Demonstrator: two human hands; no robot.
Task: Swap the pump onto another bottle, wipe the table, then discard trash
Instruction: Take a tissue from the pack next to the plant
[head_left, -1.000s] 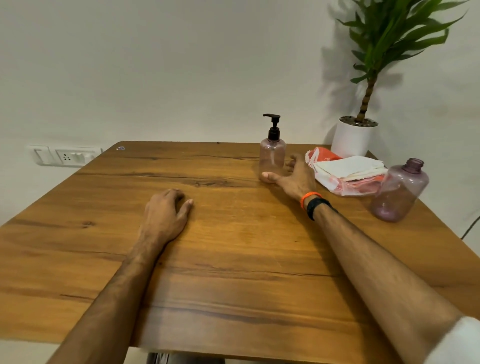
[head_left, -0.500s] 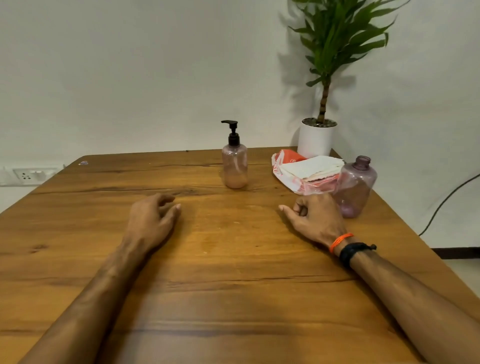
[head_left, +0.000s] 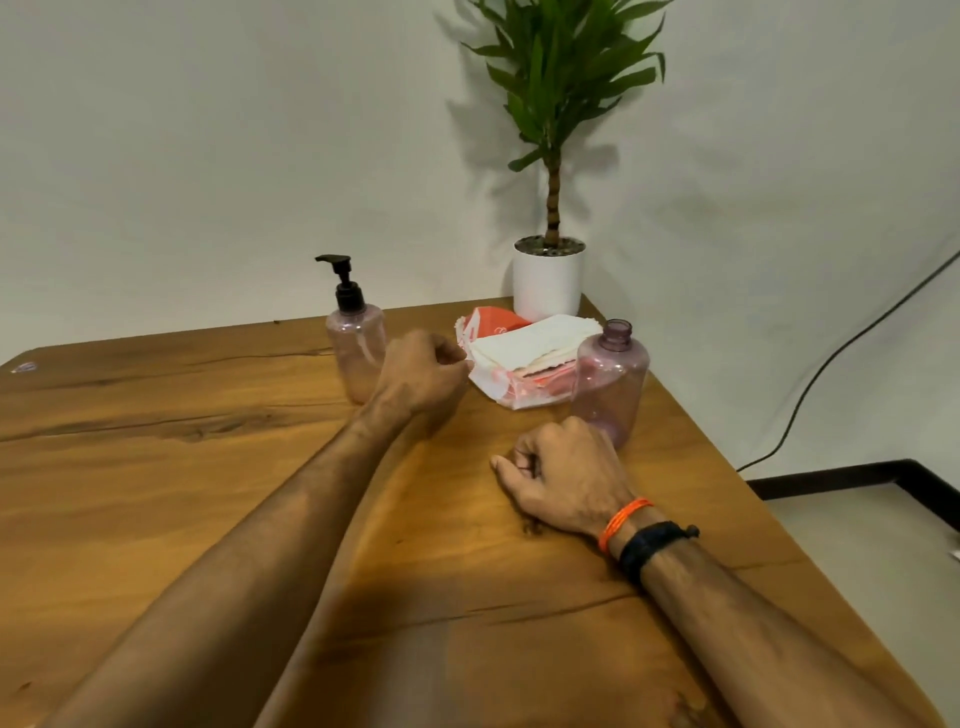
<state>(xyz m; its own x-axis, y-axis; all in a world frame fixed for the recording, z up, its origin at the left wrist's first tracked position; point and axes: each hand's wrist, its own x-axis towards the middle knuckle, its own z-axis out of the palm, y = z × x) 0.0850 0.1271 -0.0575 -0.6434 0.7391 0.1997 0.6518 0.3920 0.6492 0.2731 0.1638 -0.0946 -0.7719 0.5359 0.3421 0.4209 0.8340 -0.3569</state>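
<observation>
Right, both arms are stretched out over the wooden table (head_left: 156, 467), and the left hand (head_left: 421, 376) is raised just beside the pump bottle (head_left: 357, 353) — fingers curled in, thumb and fingertips drawn together at the edge of the tissue pack (head_left: 519, 358). Whether it actually pinches the wrapper or merely sits against it I cannot tell; the fingertips are blurred and turned away from the camera. The right hand (head_left: 563, 478) rests knuckles-up on the tabletop, fingers folded into a loose fist with nothing in it, thumb lying along the wood. An orange thread (head_left: 623, 522) and a black band (head_left: 652, 543) circle that wrist. The pump bottle stands upright toward the back of the table, pinkish and see-through, its black pump (head_left: 344, 283) screwed on with the spout pointing left. The second bottle (head_left: 612, 382) — same tint, wider, neck open with no cap — stands upright near the right edge, just behind the right hand's knuckles and touching or nearly touching the tissue pack. That pack lies between the two bottles, red-and-white plastic torn open with white tissues stacked on top. Behind it, at the table's far corner, a white pot (head_left: 548, 280) holds a green leafy plant (head_left: 566, 67) against the pale wall. A dark cable (head_left: 831, 364) runs down the wall on the right.
</observation>
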